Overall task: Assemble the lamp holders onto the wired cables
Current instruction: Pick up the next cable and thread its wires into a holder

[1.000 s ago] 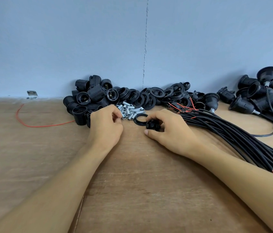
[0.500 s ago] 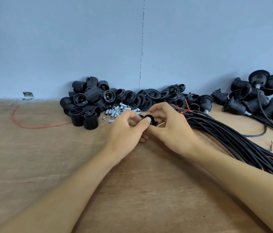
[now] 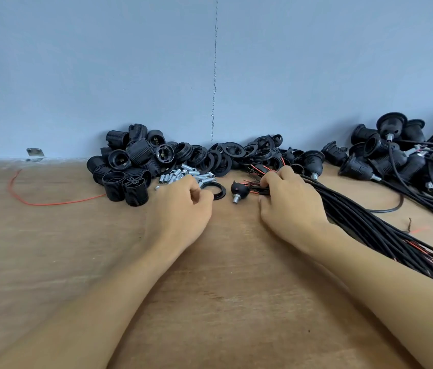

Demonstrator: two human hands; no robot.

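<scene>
A small black holder cap with a metal threaded nipple (image 3: 239,191) lies on the wooden table between my hands, touched by neither. My left hand (image 3: 183,209) is curled, and its fingertips close over the near-left edge of a loose black ring (image 3: 217,191). My right hand (image 3: 290,203) grips the stripped red-and-black ends of the black cable bundle (image 3: 364,217), which runs off to the right. Behind the left hand lie silver threaded tubes (image 3: 183,174).
Threaded black lamp holder bodies (image 3: 130,166) are heaped at the back left, and black rings (image 3: 236,153) are heaped at the back centre against the blue wall. Assembled holders on cables (image 3: 385,155) lie at the back right. A loose red wire (image 3: 50,202) lies on the left.
Both hands held the cap with the nipple together half a second ago. The cap now lies on the table, the left hand has gone to the ring and the right to the cable ends.
</scene>
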